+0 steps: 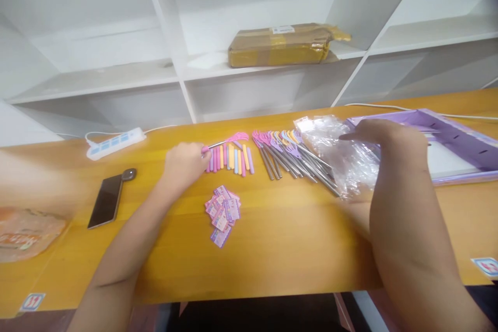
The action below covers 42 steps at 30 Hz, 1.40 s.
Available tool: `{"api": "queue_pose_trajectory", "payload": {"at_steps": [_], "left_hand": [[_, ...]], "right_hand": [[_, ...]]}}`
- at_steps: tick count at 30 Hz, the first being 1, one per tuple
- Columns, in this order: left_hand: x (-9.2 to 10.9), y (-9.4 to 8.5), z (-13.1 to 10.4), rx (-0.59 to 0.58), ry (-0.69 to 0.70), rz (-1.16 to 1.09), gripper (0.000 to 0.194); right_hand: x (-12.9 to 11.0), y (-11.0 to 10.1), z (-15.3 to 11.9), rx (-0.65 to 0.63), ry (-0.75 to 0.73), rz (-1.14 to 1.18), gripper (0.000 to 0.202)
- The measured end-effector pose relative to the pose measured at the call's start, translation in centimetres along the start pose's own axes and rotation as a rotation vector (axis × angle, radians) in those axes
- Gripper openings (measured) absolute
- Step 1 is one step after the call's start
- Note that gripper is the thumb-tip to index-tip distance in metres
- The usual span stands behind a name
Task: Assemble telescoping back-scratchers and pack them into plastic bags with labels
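My left hand [188,165] is closed around the pink handle end of a back scratcher. The scratcher's metal rod [216,144] and pink claw head [238,137] stick out to the right, above a row of pink, purple, yellow and blue handle grips [229,159]. My right hand [375,132] is over the clear plastic bags [342,150], beside the purple box. One digit stretches out to the left; the other fingers are mostly hidden behind the hand. Between the hands lies a pile of back scratchers [292,154] with coloured claw heads and bare metal rods.
Small printed cards [222,212] lie heaped in the middle of the table. To the left are a phone [106,201], a power strip [115,143] and an orange package [29,233]. The purple box [462,132] stands at right; a taped carton [280,45] rests on the shelf.
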<state>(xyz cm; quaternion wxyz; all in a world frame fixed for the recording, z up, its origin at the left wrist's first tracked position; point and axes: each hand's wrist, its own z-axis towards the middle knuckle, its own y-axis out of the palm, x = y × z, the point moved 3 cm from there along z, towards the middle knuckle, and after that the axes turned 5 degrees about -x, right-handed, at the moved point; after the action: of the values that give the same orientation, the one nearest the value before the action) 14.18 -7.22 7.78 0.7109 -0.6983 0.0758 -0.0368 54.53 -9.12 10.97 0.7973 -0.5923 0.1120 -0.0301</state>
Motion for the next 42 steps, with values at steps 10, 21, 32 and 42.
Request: {"api": "queue_pose_trajectory", "payload": {"at_steps": [10,21,32,42], "left_hand": [[-0.1,0.1,0.0,-0.009,0.019,0.003,0.036],[0.1,0.1,-0.7,-0.05,0.103,-0.367,0.024],[1.8,-1.0,-2.3,-0.227,0.61,-0.718,0.022],[6.3,1.5,-5.6,-0.426,0.68,-1.038,0.033]], "right_hand": [[7.0,5.3,2.2,-0.467,0.334,-0.007,0.056],[9.1,3.2,3.3,-0.237,0.501,-0.226,0.036],[-5.0,-5.5,-5.7,0.472,-0.197,0.54,0.043],[-16.5,0.4,-11.3,0.018,-0.77,0.691,0.05]]}}
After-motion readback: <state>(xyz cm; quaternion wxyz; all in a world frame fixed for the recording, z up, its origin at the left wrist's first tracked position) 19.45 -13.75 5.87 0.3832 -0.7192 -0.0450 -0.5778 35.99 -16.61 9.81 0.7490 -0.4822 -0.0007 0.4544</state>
